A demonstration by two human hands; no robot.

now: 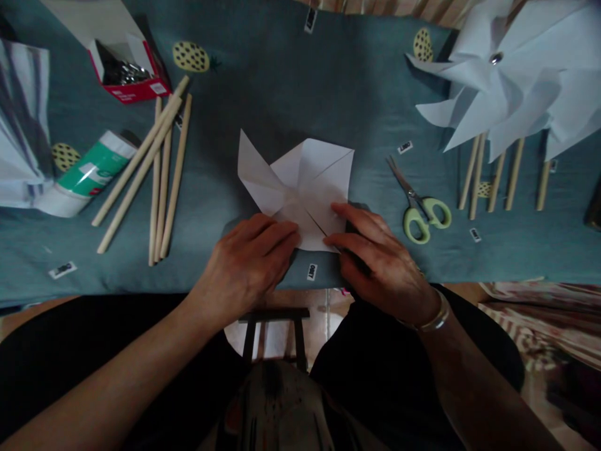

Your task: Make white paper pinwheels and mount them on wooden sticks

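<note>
A partly folded white paper pinwheel (293, 188) lies on the table in front of me. It has slits running toward its middle, and one pointed flap stands up at its left. My left hand (256, 257) holds the paper's lower left side, fingers bent together and their tips near the centre. At the lower right corner, beside a dark slit, my right hand (375, 250) grips the paper with thumb and fingers. Its thumb is partly hidden under the other fingers. Green-handled scissors (416, 207) lie to the right of that hand, their blades slightly apart.
Several wooden sticks (159, 181) lie at the left beside a green and white glue stick (91, 169). Behind them stands an open red box (134, 88) of metal pieces. White paper sheets (23, 125) rest at the far left, finished pinwheels on sticks (498, 88) at the right.
</note>
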